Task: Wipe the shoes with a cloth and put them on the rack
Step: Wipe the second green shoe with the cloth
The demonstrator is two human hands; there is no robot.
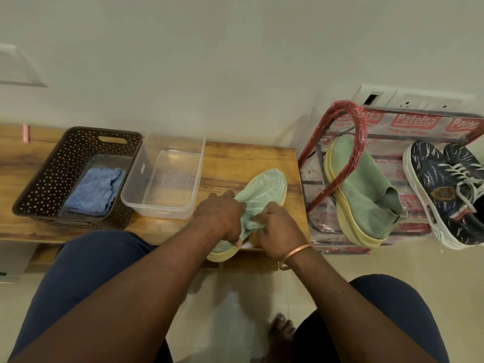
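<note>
Green knit shoe (pixel 264 189) looks light, floppy; your left hand (pixel 220 216) and right hand (pixel 277 231) pinch its collar; hold the sole.

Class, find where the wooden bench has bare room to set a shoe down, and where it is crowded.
Free: the bench strip behind the green shoe, between clear tub and right edge; also left of the basket. Crowded: front right, where left hand and right hand hold the shoe.
</note>
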